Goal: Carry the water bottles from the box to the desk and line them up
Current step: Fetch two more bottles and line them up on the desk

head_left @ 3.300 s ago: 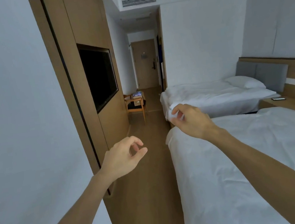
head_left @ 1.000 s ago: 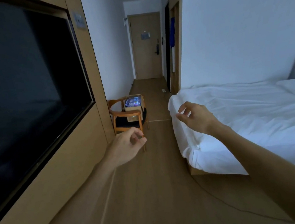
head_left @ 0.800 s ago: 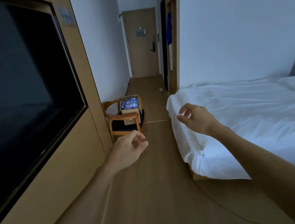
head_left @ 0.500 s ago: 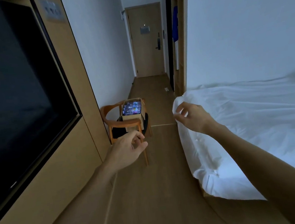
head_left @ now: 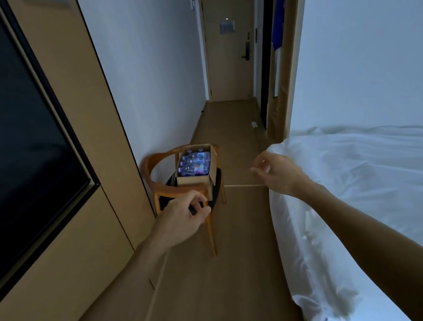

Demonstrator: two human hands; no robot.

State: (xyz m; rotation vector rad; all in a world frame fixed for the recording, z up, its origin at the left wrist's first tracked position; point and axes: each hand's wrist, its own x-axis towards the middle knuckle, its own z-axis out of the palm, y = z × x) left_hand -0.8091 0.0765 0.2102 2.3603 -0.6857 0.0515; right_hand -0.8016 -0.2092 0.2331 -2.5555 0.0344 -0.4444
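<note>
- Closing in on the box [head_left: 196, 171]: it is looming larger than a moment ago, sitting open on the wooden chair [head_left: 160, 190] against the wall, water bottles [head_left: 193, 163] packed inside.
- Neither grip is carrying anything; the left hand [head_left: 183, 221] is hanging loosely curled just short of the chair, and the right hand [head_left: 277, 172] is hovering relaxed beside the bed [head_left: 380, 179].
- No bottle is lifted yet, so the fetching leg is nearly ending; the surface is lying out of view.

Bare forearms, no sleeves visible
</note>
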